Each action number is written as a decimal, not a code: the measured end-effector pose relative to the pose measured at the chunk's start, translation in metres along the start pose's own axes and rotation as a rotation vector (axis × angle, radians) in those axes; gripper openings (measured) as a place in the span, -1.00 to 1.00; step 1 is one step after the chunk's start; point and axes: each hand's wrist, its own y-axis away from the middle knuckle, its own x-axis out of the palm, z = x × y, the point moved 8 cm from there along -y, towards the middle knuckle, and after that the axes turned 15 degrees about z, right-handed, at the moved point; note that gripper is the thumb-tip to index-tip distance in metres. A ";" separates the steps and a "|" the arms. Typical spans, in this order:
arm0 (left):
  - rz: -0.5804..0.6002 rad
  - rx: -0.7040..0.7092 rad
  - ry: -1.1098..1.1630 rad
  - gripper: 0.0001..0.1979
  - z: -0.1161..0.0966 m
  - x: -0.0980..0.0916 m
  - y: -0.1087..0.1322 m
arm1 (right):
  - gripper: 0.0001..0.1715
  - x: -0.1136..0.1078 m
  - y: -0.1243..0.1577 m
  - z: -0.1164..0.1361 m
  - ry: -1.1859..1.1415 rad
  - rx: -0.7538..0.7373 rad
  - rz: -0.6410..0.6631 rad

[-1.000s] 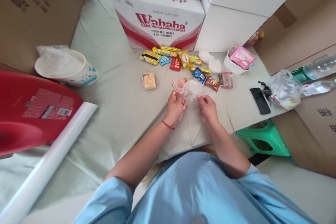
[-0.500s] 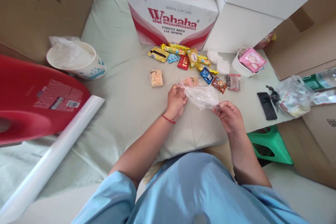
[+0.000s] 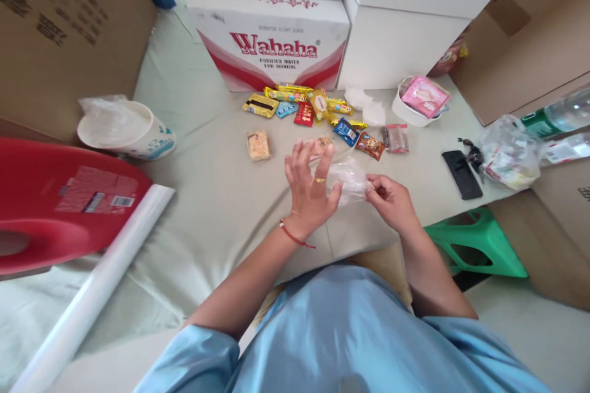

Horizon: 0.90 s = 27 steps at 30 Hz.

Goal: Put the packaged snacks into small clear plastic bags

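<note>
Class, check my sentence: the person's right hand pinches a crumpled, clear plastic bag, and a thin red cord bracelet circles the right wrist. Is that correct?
Not quite: one side is mixed up. The head view shows the thin red cord bracelet on the left wrist. The right hand does pinch the crumpled, clear plastic bag.

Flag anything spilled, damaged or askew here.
No spill or damage visible. Mildly untidy: a green-labelled bottle at far right lies sideways, not upright, and crumpled white scraps sit beside the loosely heaped snack packets. The thin plastic bag in the right hand is crumpled too.
</note>
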 end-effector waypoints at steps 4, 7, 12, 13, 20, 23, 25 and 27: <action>0.114 0.048 -0.177 -0.44 -0.025 0.001 0.002 | -0.82 0.001 0.008 0.018 0.174 -0.109 0.036; 0.171 0.044 -0.140 -0.72 -0.025 0.010 0.005 | -0.81 0.003 0.016 0.027 0.166 -0.199 0.057; 0.129 -0.185 0.254 -0.86 -0.005 0.010 0.014 | -0.82 -0.009 0.028 0.018 0.045 -0.210 -0.043; 0.121 -0.266 0.353 -0.88 0.000 0.011 0.017 | -0.80 -0.012 0.030 0.015 0.029 -0.204 -0.054; 0.316 -0.667 0.840 -0.74 0.016 0.034 0.044 | -0.77 -0.027 0.033 -0.012 -0.130 -0.142 -0.032; 0.420 -0.714 0.942 -0.58 0.015 0.040 0.057 | -0.67 -0.028 0.030 -0.030 -0.380 -0.066 -0.014; 0.440 -0.724 0.954 -0.49 0.014 0.040 0.065 | -0.61 -0.025 0.029 -0.041 -0.552 -0.001 -0.004; 0.454 -0.739 0.966 -0.42 0.013 0.040 0.072 | -0.57 -0.021 0.028 -0.048 -0.667 0.067 0.020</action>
